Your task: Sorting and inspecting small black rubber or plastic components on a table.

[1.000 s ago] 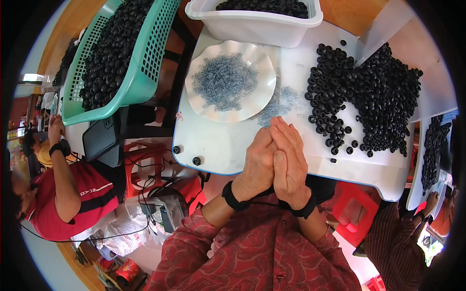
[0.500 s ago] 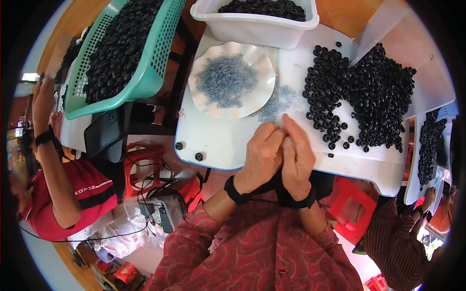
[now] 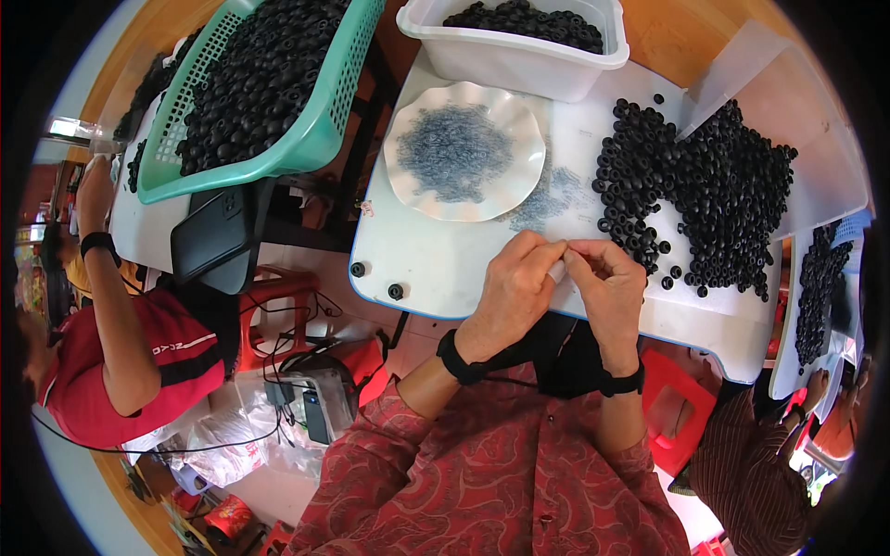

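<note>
Hands have parted since the earlier frame, fingertips now meeting.
Left hand and right hand pinch a small white piece over the white plastic table, fingers narrow.

A single head-worn fisheye looks steeply down, close over the white table, edges bowing outward.

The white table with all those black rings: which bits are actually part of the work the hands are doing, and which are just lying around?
Part of the work:
- left hand and right hand, fingers pinched together over the white table
- loose pile of black rings
- scalloped plate of tiny blue-grey rings
- white tub of black rings

Lying about:
- green basket
- black phone
- red stool
</note>
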A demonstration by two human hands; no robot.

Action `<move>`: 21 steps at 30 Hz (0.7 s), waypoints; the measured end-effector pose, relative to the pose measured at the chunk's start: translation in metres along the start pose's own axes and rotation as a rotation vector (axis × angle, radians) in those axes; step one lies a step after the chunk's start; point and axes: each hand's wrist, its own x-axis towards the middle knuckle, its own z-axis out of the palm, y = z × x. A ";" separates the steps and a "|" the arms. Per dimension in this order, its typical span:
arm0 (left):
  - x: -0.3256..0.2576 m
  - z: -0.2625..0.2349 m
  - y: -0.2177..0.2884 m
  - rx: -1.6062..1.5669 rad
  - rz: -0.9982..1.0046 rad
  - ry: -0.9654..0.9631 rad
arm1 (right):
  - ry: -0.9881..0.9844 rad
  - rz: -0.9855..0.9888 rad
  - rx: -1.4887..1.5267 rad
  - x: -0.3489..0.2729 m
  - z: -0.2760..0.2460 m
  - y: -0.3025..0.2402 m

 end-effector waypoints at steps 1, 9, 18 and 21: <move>0.001 0.000 -0.001 -0.009 -0.009 -0.008 | -0.013 0.015 -0.009 0.000 -0.001 -0.002; 0.005 -0.003 -0.001 -0.006 -0.032 -0.017 | -0.122 0.129 0.010 0.009 -0.007 -0.008; 0.006 -0.012 -0.001 -0.050 -0.065 -0.091 | -0.106 0.184 -0.037 0.012 -0.006 -0.014; 0.007 -0.011 -0.001 -0.045 -0.085 -0.068 | -0.104 0.187 -0.059 0.011 -0.006 -0.012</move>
